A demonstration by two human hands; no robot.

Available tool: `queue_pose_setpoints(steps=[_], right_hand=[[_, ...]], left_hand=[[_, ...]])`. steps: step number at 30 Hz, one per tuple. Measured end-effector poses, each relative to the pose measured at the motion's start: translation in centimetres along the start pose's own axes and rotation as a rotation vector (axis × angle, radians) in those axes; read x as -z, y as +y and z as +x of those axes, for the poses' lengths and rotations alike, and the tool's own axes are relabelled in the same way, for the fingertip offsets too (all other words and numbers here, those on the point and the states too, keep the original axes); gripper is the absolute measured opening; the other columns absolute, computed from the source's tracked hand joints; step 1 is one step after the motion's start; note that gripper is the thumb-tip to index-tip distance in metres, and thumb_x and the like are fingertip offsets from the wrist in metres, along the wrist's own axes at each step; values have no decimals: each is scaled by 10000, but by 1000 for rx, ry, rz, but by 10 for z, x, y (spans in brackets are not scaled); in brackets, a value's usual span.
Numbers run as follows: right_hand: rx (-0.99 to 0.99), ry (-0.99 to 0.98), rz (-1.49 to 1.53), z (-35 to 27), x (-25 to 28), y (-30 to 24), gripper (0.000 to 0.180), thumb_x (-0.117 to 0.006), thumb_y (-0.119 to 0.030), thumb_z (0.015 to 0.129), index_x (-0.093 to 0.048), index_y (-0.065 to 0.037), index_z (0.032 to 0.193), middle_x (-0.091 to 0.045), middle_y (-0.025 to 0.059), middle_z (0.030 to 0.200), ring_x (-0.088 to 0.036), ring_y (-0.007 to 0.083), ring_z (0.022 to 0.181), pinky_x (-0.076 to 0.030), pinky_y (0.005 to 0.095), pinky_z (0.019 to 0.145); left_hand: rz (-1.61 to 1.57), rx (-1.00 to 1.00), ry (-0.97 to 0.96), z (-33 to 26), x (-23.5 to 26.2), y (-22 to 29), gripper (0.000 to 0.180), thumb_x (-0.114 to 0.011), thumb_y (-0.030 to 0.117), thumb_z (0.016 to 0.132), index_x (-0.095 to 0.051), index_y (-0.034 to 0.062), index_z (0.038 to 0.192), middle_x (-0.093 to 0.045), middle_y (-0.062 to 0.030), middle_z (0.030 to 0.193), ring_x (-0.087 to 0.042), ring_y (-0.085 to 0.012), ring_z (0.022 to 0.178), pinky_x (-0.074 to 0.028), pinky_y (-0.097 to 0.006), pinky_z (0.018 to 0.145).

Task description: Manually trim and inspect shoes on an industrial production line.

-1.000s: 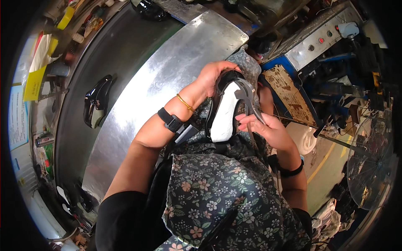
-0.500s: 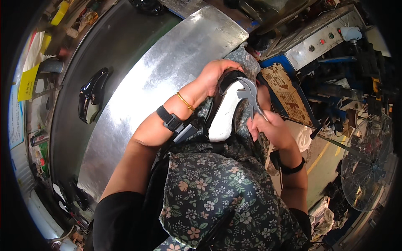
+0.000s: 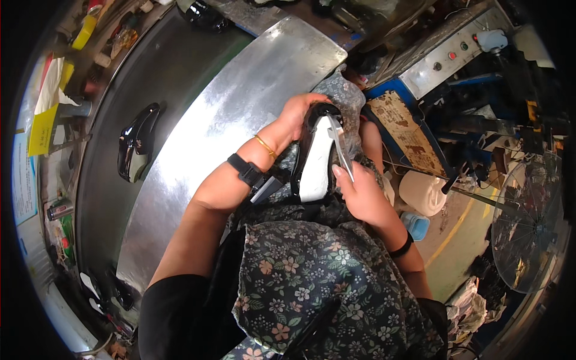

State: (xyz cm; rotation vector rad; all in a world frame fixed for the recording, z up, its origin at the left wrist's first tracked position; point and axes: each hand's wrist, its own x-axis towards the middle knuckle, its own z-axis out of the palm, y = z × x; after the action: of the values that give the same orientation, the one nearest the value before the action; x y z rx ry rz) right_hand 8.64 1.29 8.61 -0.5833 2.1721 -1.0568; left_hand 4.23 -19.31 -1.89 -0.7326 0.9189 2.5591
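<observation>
In the middle of the frame, the left hand [image 3: 300, 114] wraps tight around the top end of a black shoe [image 3: 315, 156] with a white underside. The shoe's long way runs up and down. The right hand [image 3: 360, 195] sits just right of it, its grip closed on a metal tool [image 3: 341, 144] that touches the shoe. Another black shoe [image 3: 137, 141] lies far left on the desk [image 3: 240, 96].

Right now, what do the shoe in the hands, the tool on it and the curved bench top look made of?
Shoe: glossy black upper, probably patent leather or synthetic; pale matte underside. Tool in the right hand: bare grey metal with a dull gleam. Bench top: sheet metal, brushed, with scuffed reflections. The left hand grips the shoe.
</observation>
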Motion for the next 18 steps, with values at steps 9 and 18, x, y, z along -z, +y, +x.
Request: queue_pose_setpoints(steps=[9, 18], right_hand=[[47, 10, 7, 11, 1, 11, 335, -529, -259, 974, -581, 64, 902, -597, 185, 663, -585, 295, 598, -452, 394, 591], [132, 74, 352, -24, 37, -27, 266, -518, -197, 985, -616, 46, 936, -653, 77, 794, -622, 135, 714, -515, 291, 675]], left_hand=[[320, -373, 37, -49, -22, 5, 313, -605, 273, 955, -637, 46, 1168, -627, -2, 989, -558, -84, 881, -447, -222, 774], [619, -625, 157, -40, -1, -8, 260, -621, 187, 931, -616, 48, 1151, -624, 0, 912, -536, -88, 821, -455, -246, 741]])
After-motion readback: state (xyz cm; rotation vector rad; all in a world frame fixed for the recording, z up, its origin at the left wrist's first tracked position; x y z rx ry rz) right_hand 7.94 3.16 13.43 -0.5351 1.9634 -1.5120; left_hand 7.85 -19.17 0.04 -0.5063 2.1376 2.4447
